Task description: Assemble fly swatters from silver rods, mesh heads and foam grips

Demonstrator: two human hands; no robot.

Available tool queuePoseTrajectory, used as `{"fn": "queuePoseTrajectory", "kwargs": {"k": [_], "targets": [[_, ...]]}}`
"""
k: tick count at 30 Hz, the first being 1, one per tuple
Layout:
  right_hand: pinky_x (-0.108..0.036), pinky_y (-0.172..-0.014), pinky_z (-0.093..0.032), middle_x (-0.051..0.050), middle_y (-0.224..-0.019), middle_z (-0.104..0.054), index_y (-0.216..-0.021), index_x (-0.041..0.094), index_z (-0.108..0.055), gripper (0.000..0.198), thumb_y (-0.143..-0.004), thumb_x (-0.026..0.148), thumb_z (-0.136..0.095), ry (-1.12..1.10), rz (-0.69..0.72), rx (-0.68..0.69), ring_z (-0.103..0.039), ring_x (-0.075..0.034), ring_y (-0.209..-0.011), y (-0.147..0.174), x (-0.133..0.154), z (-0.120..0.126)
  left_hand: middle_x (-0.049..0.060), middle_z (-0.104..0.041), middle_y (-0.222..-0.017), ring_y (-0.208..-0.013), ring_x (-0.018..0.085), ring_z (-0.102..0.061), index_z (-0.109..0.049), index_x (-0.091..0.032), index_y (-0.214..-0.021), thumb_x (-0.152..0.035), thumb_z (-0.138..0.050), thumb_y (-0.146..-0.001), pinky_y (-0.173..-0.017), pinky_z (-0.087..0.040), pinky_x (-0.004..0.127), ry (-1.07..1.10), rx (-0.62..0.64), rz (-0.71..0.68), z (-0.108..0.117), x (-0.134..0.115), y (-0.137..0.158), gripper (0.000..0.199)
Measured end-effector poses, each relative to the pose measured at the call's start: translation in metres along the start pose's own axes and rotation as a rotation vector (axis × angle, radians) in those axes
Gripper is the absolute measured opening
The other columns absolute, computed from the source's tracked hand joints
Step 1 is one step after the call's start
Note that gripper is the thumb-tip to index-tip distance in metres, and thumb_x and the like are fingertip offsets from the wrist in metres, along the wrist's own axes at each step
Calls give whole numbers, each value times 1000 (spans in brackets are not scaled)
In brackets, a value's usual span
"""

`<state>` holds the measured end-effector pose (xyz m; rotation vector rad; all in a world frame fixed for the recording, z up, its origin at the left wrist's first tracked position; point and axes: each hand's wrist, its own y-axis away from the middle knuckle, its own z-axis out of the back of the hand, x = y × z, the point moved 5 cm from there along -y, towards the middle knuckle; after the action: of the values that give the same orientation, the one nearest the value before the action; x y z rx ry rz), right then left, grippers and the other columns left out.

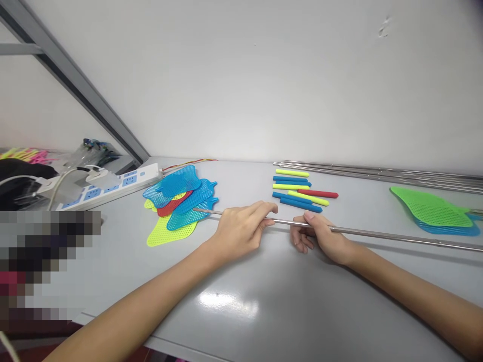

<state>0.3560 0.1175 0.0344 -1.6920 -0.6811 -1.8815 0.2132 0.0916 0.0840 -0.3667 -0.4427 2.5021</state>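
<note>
A long thin metal telescopic rod [381, 235] runs across the middle of the view, its thin tip over the fly swatter heads at the left. My left hand [243, 229] is closed around its thinner part. Farther right, my right hand [319, 234] grips the rod between thumb and fingers. Beside my left hand lies a pile of perforated plastic fly swatter heads [188, 218] in blue, yellow and red. Behind my hands rest several handle sleeves [300, 193] in yellow, blue and red. The rod's right end is outside the view.
Several more metal rods [377, 173] lie along the wall at the back right. In front of them a green swatter head [432, 206] overlaps a blue swatter head [449, 229]. At the left stands a white power strip [116, 185] with plugs and cables, near a grey metal frame [83, 85].
</note>
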Motion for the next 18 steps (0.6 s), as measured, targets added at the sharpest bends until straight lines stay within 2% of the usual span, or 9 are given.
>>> {"fn": "queuePoseTrajectory", "kwargs": {"k": [11,18], "targets": [[-22,-43,-31,-1,-48,-51,-60,15,-54,55,-87,52,-23,-34,-32,-5,-45,-10,-43,-1,-2,-1,-2,-62,-80,-64,11,-57,-52,-20,-93,-30,-38,-88,-53,-34,22,27,2,42,0,6,-4,18],[-20,-42,-32,-1,-49,-53,-64,13,-57,50,-90,43,-27,-102,-76,24,-46,-9,-43,-5,2,3,1,-59,-81,-70,13,-55,-53,-18,-87,-35,-36,-89,-59,-37,23,35,150,95,1,14,-9,24]]}}
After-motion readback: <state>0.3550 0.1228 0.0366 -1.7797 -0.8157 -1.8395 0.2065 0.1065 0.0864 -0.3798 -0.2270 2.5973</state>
